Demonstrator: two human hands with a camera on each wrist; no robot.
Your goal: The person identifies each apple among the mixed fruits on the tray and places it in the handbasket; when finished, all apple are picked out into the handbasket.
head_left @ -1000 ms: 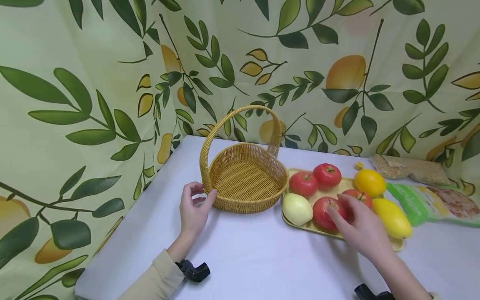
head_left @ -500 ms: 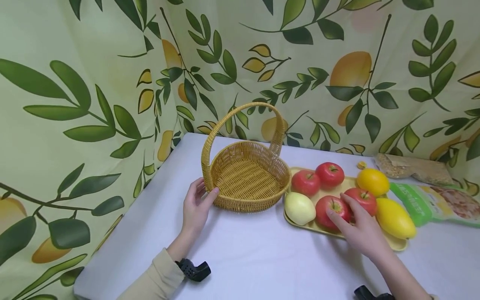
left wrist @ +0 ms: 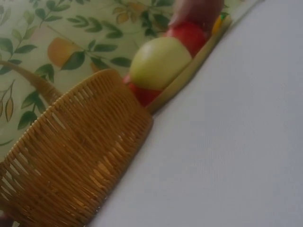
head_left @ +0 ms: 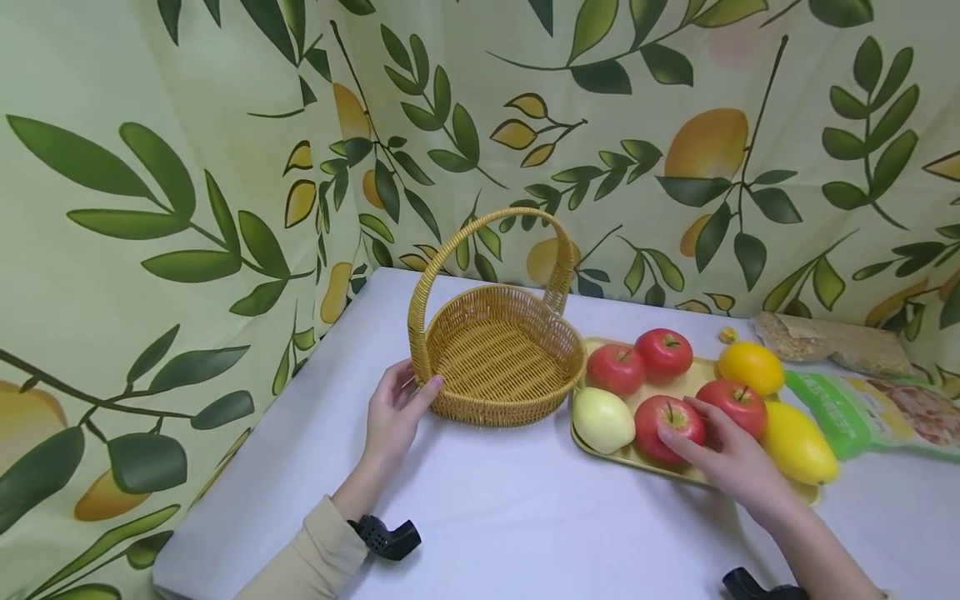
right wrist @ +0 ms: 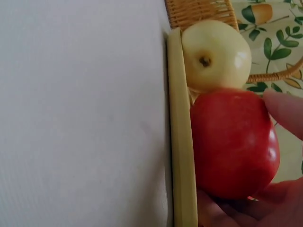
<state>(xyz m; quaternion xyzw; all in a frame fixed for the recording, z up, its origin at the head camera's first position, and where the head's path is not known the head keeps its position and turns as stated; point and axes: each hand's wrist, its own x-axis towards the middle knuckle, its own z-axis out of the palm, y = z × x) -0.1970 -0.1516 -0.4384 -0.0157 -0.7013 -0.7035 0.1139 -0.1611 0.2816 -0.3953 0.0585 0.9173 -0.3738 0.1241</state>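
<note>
My left hand (head_left: 393, 417) grips the left side of a round wicker basket (head_left: 487, 410), its thumb against the front wall below the arched handle. Nothing lies inside the basket. On the right, my right hand (head_left: 742, 467) holds the nearest red apple (head_left: 662, 427), which sits in a yellow tray (head_left: 637, 460). In the right wrist view, thumb and fingers curve round this apple (right wrist: 234, 146) beside the tray's rim (right wrist: 182, 142). A pale yellow-green fruit (head_left: 602, 421) touches the held apple. The left wrist view shows the basket's wall (left wrist: 80, 151) close up; the left hand is mostly out of it.
The tray also carries red apples (head_left: 615, 369) and a round yellow fruit (head_left: 750, 368). A long yellow fruit (head_left: 798, 444) rests at its right end. Beyond lie a green food packet (head_left: 840, 414) and a bag of grains (head_left: 847, 346). A leaf-patterned cloth (head_left: 465, 50) hangs behind.
The right thumb and fingers have settled closer round the front red apple, which stays in the tray. The left hand keeps its place on the basket. The head view has shifted slightly.
</note>
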